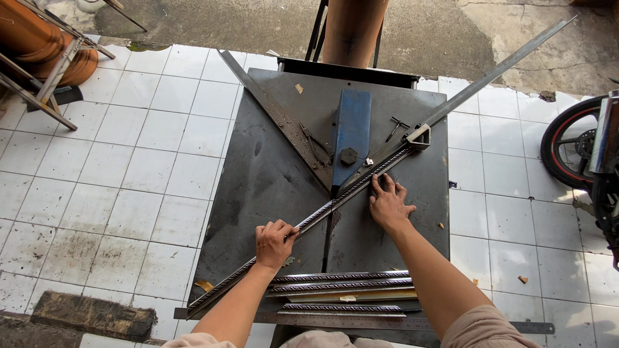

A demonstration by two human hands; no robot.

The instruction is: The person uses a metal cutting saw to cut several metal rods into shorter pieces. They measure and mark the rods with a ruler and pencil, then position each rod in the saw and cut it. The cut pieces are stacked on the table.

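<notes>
A long ornate moulding strip (pixel 322 212) lies diagonally across a dark metal saw table (pixel 258 187), against a slanted metal fence (pixel 496 74). My left hand (pixel 274 243) grips the strip near its lower part. Spread flat on the table, my right hand (pixel 389 205) has its fingertips at the strip, just right of the blue blade guard (pixel 351 132). The guard sits at the meeting point of two angled fences.
Several cut moulding pieces (pixel 342 290) and a steel ruler (pixel 348 319) lie at the table's near edge. White tiled floor surrounds the table. A motorcycle wheel (pixel 570 142) stands at right, a metal frame with orange pots (pixel 45 58) at upper left.
</notes>
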